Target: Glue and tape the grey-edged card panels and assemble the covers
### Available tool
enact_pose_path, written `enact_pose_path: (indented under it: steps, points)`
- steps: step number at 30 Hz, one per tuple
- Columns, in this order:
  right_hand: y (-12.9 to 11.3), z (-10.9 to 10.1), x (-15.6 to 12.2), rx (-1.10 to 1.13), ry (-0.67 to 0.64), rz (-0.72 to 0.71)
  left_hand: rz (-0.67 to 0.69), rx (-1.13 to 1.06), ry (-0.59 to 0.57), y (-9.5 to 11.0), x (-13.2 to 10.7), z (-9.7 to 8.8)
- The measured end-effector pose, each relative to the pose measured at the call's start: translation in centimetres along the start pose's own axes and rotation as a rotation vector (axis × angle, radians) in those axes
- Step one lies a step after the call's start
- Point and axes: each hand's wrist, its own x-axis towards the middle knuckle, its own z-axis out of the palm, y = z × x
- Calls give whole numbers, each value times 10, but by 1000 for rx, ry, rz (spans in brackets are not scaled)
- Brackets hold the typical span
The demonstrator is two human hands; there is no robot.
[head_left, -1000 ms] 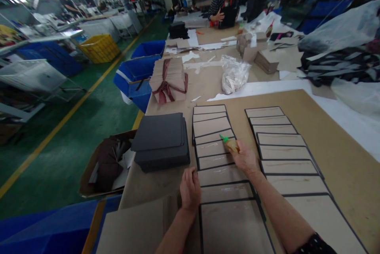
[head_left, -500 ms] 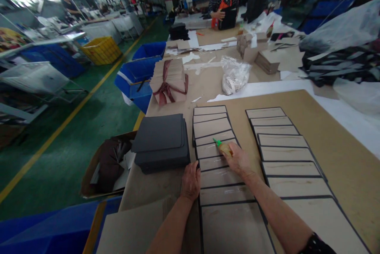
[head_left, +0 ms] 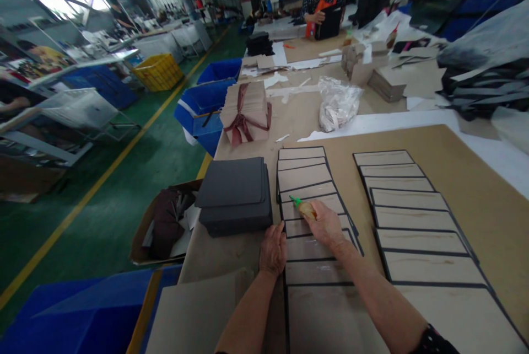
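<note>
My right hand [head_left: 324, 224] is closed around a small glue bottle [head_left: 306, 210] with amber contents and a green nozzle. The nozzle tip points left, over a strip near the left edge of a column of overlapping beige boards [head_left: 308, 177] with dark borders. Shiny wet streaks show on several of the nearer boards. My left hand [head_left: 273, 249] lies flat at the column's left edge, fingertips touching the boards, holding nothing. Just beyond it sits a stack of dark grey panels [head_left: 231, 188]. A second column of overlapping boards [head_left: 413, 216], marked with brownish streaks, lies to the right.
A beige bundle tied with maroon ribbon [head_left: 247, 111] and a clear plastic bag [head_left: 339, 103] lie farther up the table. Blue bins [head_left: 206, 103] and a carton with dark cloth [head_left: 165, 227] stand along its left side. A person in an orange apron [head_left: 326, 1] works at the far end.
My right hand has drawn the glue bottle leftward across the board strip, toward its left edge. My left hand stays at the column's edge. The whole view has shifted slightly.
</note>
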Motion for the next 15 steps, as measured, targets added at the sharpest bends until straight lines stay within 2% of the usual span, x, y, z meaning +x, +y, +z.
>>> enact_pose_path:
  steps: [5,11,13,15]
  points:
    - [-1,0,0,15,-22,-21,-13,5,2,0,-1,-1]
    - [28,-19,-1,-14,39,155,5,46,9,-3,-3,3]
    - [26,-18,-1,3,37,160,19,62,17,-5,-4,4]
    - [18,-12,-2,36,24,108,26,84,25,-6,-4,4]
